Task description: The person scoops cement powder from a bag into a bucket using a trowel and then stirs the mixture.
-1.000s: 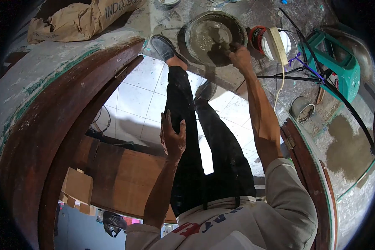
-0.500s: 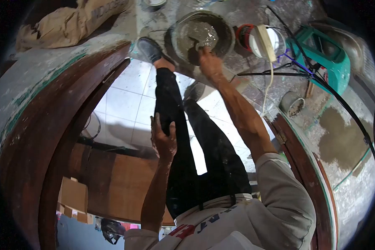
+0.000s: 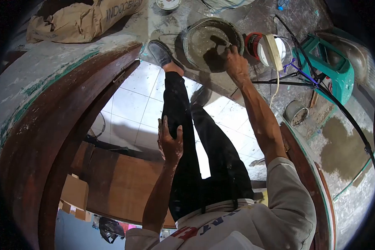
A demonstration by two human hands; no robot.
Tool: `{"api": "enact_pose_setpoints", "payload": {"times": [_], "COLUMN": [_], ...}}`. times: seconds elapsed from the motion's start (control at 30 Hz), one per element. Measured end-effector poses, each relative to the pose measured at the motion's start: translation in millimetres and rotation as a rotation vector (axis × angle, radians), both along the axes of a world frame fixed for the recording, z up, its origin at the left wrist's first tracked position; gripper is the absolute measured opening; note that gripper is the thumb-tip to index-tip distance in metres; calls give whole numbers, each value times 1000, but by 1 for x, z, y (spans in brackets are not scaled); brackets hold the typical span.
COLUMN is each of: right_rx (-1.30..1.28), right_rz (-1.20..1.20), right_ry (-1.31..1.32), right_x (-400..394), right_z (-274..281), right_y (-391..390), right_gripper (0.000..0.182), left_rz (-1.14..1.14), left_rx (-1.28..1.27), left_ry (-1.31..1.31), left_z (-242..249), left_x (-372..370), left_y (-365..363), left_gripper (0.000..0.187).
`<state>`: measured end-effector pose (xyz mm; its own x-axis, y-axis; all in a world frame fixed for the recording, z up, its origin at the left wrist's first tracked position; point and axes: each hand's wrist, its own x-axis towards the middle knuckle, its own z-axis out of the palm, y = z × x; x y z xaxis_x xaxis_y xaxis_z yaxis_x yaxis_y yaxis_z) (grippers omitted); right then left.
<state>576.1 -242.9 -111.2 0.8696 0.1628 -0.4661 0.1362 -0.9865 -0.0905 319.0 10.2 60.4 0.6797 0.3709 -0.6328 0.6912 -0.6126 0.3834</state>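
Note:
A round basin (image 3: 188, 50) holds wet grey cement mix (image 3: 200, 41). My right hand (image 3: 237, 66) is at its right rim, fingers closed and pointing into the basin. A small tool-like piece seems to stick out from the fingertips, but I cannot make out its kind. Dark patches, which look like shadow, lie on the mix beside the hand. My left hand (image 3: 170, 143) rests at my left leg (image 3: 175, 100) in black trousers, fingers spread, holding nothing. There are greyish smears on its skin.
Right of the basin stand a red-and-white bucket (image 3: 271, 51), a pale bar with a cord (image 3: 272, 52), a green stool (image 3: 341, 68) and a small pot (image 3: 296, 113). Black cable (image 3: 341, 102) crosses there. A torn paper sack (image 3: 77, 21) lies upper left. Wooden frames (image 3: 66, 108) flank me.
The view has shifted, so most things sit further right and lower. My right hand has moved from the basin's near edge to its right side. My left hand stays at the leg.

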Motion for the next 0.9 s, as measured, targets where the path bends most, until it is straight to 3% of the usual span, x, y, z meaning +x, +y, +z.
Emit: {"api": "enact_pose_setpoints", "payload": {"times": [0.3, 0.33, 0.43, 0.67, 0.73, 0.9], "right_rx": [166, 121, 93, -36, -14, 32], "right_rz": [153, 174, 233, 129, 91, 21], "right_ry": [-184, -36, 15, 15, -146, -73], "right_x": [-36, -38, -51, -20, -5, -1], "right_z": [-25, -17, 0, -6, -8, -22], "right_y": [57, 56, 44, -15, -9, 37], "right_gripper": [32, 37, 37, 28, 26, 30], "left_rz": [31, 16, 19, -17, 5, 3], "left_rx": [29, 31, 26, 26, 28, 44], "left_ry": [33, 29, -15, -47, 2, 18], "left_z": [2, 2, 5, -5, -4, -4], "left_x": [4, 3, 3, -4, -4, -5], "left_y": [-2, -1, 1, -2, -4, -6], "left_gripper": [72, 73, 73, 73, 73, 74]}}
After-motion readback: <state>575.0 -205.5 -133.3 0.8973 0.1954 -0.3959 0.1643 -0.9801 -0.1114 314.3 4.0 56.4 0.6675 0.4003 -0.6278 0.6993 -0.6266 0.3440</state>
